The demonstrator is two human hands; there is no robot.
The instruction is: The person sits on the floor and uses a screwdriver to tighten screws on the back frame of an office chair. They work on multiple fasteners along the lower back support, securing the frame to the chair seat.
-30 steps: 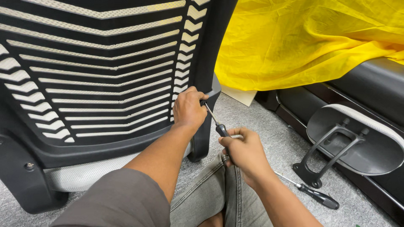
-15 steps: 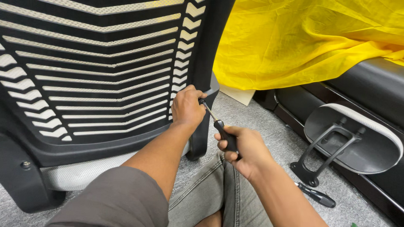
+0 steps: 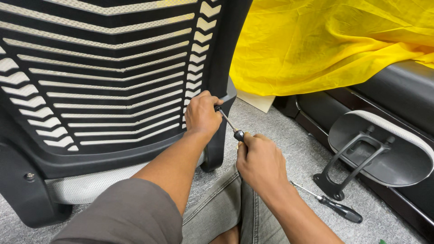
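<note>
- Since half a second earlier, the right hand (image 3: 262, 162) is seen shifted slightly along the screwdriver (image 3: 229, 123), and the shaft is angled a little more steeply towards the chair edge; the left hand (image 3: 201, 115) is kept at much the same spot on the frame.
- The screwdriver is held between the two hands; its long axis runs from the near right, where the black handle is buried in the right fist, up to the far left, where the tip meets the black side rail of the chair back (image 3: 221, 68); only a short stretch of bare shaft and the collar of the handle are seen.
- The right hand's fingers are curled fully shut round the handle; the wrist is bent back towards the body, and the forearm comes in from the near right.
- The left hand is the nearer one to the tip; its fingers are pinched closed at the shaft end against the rail; whether a screw is also held there cannot be told; the forearm lies straight from the near left, over the knee in grey jeans (image 3: 217, 212).
- A second screwdriver (image 3: 327, 203) lies untouched on the grey carpet to the right, just beside the foot of a loose armrest (image 3: 379, 149); a yellow cloth (image 3: 334, 40) is draped at the far right.
</note>
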